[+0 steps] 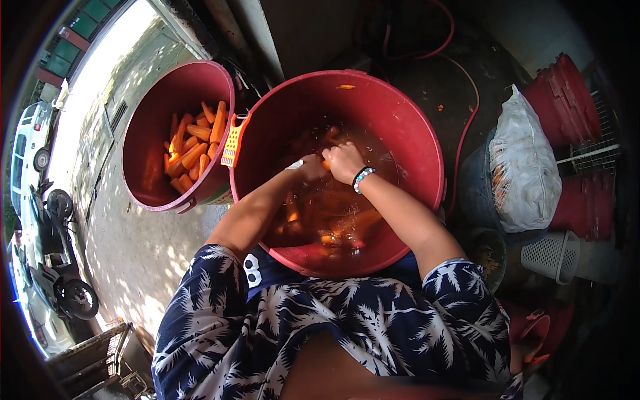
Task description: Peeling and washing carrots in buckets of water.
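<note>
Both my hands are over a large red tub (427, 133) of murky water with orange carrots (331, 239) lying in it. My left hand (312, 169) is closed on a carrot (326, 165), of which only a small orange bit shows. Curled over the same carrot from the other side is my right hand (344, 162), with a beaded bracelet at its wrist. The fingers hide most of the carrot. On the tub's left rim hangs an orange plastic piece with holes (235, 140), like a grater.
A second red tub (143, 160) at the left holds several peeled carrots (195, 150). To the right are a white sack (527, 167) on a bluish drum, red buckets (563, 100) and a white perforated basket (552, 257). A pink hose (467, 127) runs along the floor. Motorcycles (63, 253) stand far left.
</note>
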The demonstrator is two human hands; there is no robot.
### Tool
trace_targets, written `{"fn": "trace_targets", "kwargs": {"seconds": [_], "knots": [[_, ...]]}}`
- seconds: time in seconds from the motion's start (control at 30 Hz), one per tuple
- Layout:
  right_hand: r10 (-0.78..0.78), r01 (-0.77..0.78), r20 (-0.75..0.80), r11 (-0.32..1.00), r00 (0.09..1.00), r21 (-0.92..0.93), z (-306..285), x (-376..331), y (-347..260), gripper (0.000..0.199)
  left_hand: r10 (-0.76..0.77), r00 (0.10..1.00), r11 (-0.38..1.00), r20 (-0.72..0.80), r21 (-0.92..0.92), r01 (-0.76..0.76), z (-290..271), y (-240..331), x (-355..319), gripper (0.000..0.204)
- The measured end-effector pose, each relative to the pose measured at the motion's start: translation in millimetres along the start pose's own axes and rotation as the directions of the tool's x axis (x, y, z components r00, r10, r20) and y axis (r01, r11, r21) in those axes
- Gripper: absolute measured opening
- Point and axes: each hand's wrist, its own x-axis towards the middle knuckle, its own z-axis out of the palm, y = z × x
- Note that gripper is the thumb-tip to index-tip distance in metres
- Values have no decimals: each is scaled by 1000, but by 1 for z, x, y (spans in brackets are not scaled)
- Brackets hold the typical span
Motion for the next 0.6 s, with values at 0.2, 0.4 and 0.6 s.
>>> {"fn": "trace_targets", "kwargs": {"seconds": [0.2, 0.4, 0.6], "knots": [[55, -243, 428, 884, 902, 400, -34, 8, 24, 36, 210, 936, 937, -283, 333, -110, -21, 30, -30, 28], [-11, -55, 61, 296, 998, 954, -45, 8, 47, 25, 422, 884, 633, -203, -632, -447, -46, -7, -35, 32], [436, -37, 191, -337, 880, 941, -33, 20, 25, 16, -205, 862, 415, -463, -839, -352, -31, 8, -25, 45]]}}
